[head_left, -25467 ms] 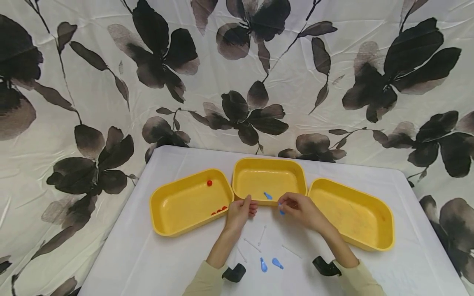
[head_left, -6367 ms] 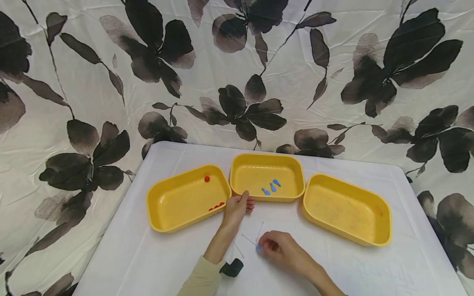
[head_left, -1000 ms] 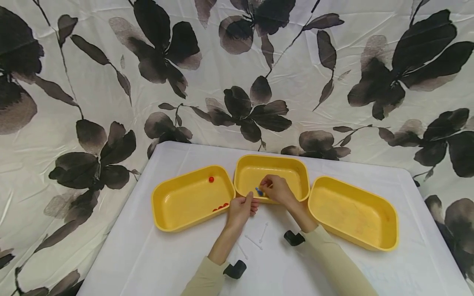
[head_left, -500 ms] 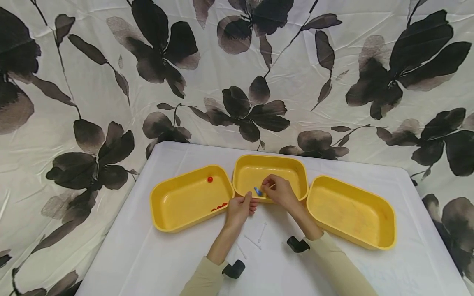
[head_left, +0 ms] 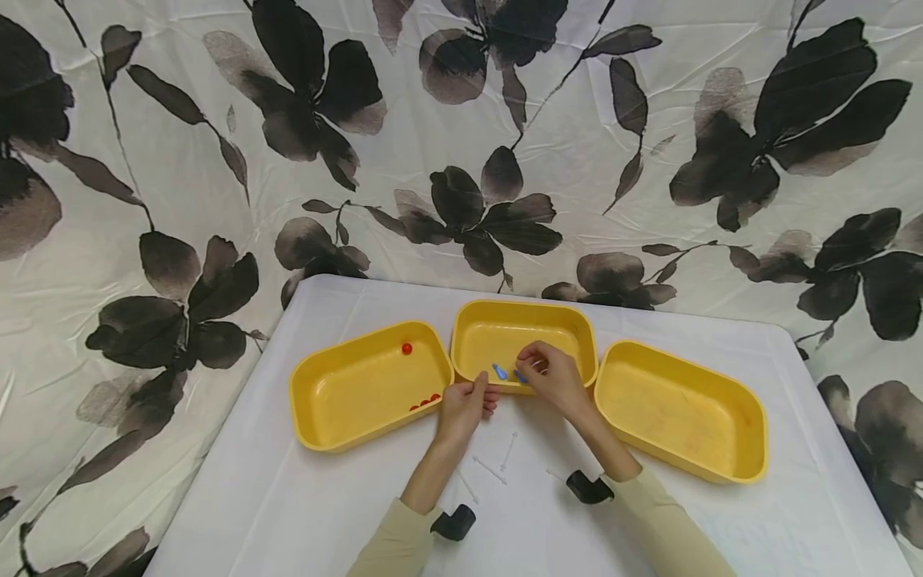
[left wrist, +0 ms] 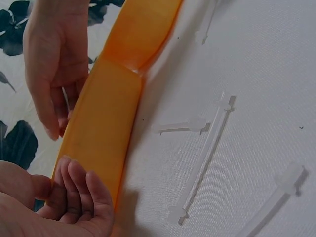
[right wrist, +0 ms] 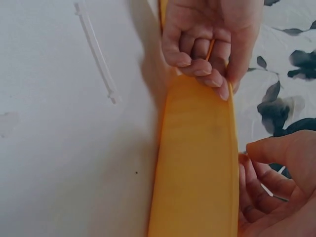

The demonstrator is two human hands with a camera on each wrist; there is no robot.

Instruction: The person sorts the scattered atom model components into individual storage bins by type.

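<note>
My left hand (head_left: pixel 464 410) holds the near rim of the middle yellow tray (head_left: pixel 505 330) at its left corner, thumb over the inside and fingers curled along the outer wall. Over the same tray hovers my right hand (head_left: pixel 554 375), fingers loosely bent at the near edge, with nothing visible held. Small blue teardrop-shaped pieces (head_left: pixel 500 371) lie in the tray right by its fingertips; part of the tray floor is hidden behind that hand. In the right wrist view, the tray wall (right wrist: pixel 195 163) hides the inside of the tray.
Red beads (head_left: pixel 407 349) lie in the left yellow tray (head_left: pixel 346 401). A right yellow tray (head_left: pixel 685 409) stands angled beside the middle one. Several thin clear plastic rods with flanged ends (left wrist: pixel 205 158) lie on the white tabletop (head_left: pixel 519 529) between my forearms.
The right hand has carried blue pieces from the table into the middle tray. In the last half second it shifted slightly right, and a second blue piece now shows. The left hand stays on the rim.
</note>
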